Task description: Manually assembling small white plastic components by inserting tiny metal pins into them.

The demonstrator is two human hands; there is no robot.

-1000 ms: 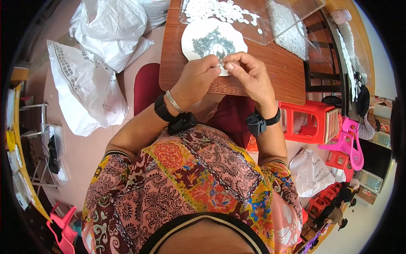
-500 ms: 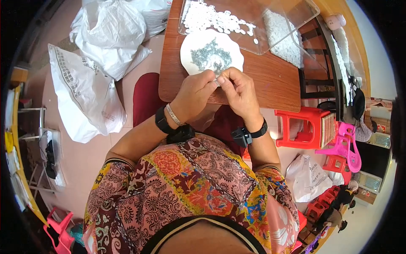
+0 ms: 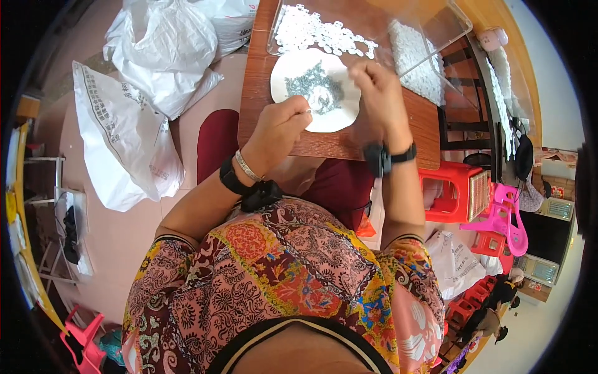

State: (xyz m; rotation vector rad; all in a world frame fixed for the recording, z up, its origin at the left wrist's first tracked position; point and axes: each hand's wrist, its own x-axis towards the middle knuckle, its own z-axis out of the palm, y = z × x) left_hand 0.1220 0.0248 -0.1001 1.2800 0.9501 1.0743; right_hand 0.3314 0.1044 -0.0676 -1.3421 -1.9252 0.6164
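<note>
My left hand (image 3: 279,129) is closed in a pinch over the near left rim of a white scalloped plate (image 3: 341,119). A tiny pale bit shows at its fingertips, too small to name. On the plate lies a scattered heap of small grey metal pieces (image 3: 316,81). My right hand (image 3: 381,93), smeared by motion, is over the table to the right of the plate, with its fingers partly curled; whether it holds anything does not show. Beyond the plate, small white plastic pieces (image 3: 305,30) lie in a clear plastic tray (image 3: 468,26).
The brown wooden table (image 3: 411,128) ends just before my lap. A block of packed white pieces (image 3: 418,68) lies at its right. White sacks (image 3: 124,140) stand on the floor at left. A red stool (image 3: 445,193) and a pink chair (image 3: 507,218) are at right.
My hands were together at the plate's near edge. The right has come away and moved up and to the right; the left has stayed near its place, still pinched.
</note>
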